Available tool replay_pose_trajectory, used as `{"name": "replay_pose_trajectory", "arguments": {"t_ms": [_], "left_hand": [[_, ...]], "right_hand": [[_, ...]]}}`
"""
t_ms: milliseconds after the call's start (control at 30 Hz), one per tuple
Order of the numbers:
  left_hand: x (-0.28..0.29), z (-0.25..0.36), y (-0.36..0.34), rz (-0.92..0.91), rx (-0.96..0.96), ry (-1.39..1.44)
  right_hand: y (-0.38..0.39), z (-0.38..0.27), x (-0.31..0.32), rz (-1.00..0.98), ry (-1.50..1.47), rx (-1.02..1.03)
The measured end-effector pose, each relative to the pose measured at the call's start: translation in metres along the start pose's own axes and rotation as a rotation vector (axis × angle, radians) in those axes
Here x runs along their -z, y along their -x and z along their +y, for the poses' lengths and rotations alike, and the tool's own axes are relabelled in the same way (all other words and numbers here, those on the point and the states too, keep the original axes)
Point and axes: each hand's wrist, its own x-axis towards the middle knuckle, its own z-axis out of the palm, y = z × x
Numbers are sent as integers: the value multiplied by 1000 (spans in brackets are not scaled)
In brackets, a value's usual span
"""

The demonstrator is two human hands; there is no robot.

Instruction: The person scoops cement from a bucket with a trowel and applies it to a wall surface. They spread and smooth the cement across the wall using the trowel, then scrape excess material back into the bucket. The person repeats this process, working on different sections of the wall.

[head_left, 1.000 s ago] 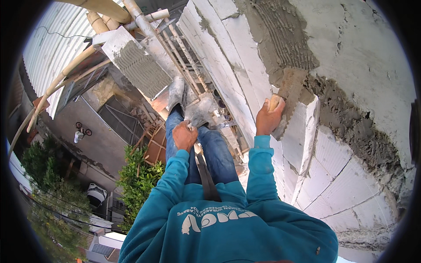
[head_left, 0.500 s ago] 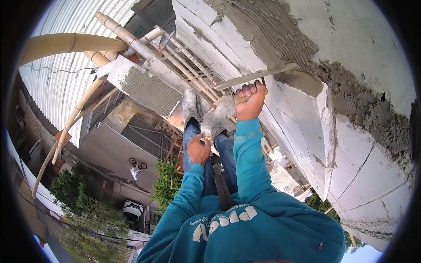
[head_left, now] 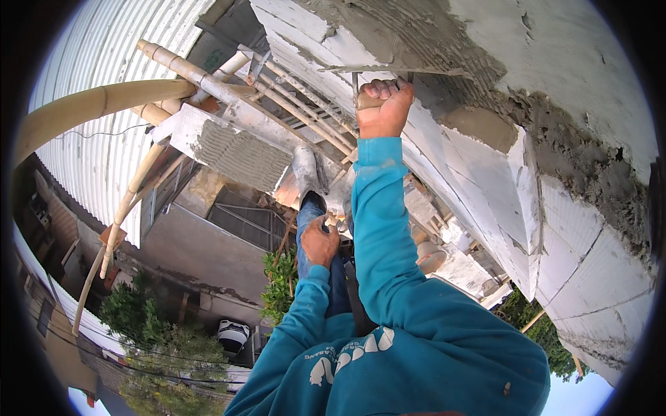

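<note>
My right hand (head_left: 383, 111) is closed around the handle of a plastering trowel (head_left: 399, 70). The trowel's long, thin blade shows edge-on against the wall of white blocks (head_left: 479, 201). Grey wet mortar (head_left: 454, 52) with ridged tool marks covers part of that wall beside the blade. My left hand (head_left: 320, 242) is held low in front of my thigh, its fingers curled in. Whether it holds anything is hidden. Beyond it, a white block (head_left: 243, 149) carries a combed layer of grey mortar on its face.
Bamboo poles (head_left: 114, 104) form a scaffold at the left, and my boot (head_left: 307, 170) stands on it high above the ground. A corrugated metal roof (head_left: 90, 152) lies beyond. Far below are trees (head_left: 149, 347) and a white car (head_left: 232, 335). Rough mortar (head_left: 576, 152) bulges along the right wall.
My right hand has moved the trowel farther up along the wall and slightly left. Its blade has turned from slanted to nearly level. My left hand sits slightly farther right, still curled.
</note>
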Motion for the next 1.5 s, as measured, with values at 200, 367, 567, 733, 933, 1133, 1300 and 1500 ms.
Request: {"name": "replay_pose_trajectory", "arguments": {"t_ms": [200,367,567,733,933,1133,1300,1500], "left_hand": [[3,2,-4,-40,26,-32],[-3,-10,-8,-34,42,20],[-5,-25,-10,-207,177,190],[-9,-21,-10,-159,147,146],[-7,-13,-8,-99,132,100],[-2,1,-7,-38,85,23],[-6,2,-5,-34,76,-19],[-8,0,-3,-35,93,5]], "right_hand": [[4,28,-49,59,-109,15],[-26,77,-104,89,-262,73],[-40,95,-163,184,-181,69],[-24,130,-163,-20,180,131],[46,153,-132,-121,-261,-13],[34,33,-9,152,19,32],[-11,-52,56,156,148,128],[-13,-8,15,135,216,126]]}}
